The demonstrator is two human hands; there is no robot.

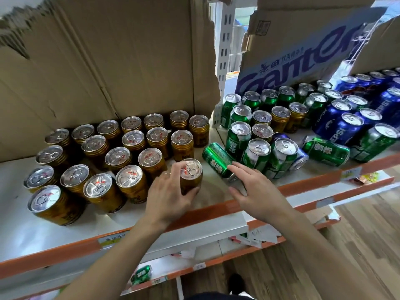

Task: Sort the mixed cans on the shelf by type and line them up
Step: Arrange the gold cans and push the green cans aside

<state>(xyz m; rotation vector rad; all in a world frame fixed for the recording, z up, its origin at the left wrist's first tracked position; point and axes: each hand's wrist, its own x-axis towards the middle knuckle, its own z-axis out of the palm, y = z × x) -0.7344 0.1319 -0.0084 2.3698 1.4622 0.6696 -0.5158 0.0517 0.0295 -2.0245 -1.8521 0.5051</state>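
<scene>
Gold can (191,174): upright, silver pull-tab lid, ribbed gold wall, front of shelf (216,211), right of gold rows.
Left hand (171,197): grip closed around gold can.
Green can (217,159): lying tilted, just beside.
Right hand (257,188): grip open, fingertips touching green can.
</scene>
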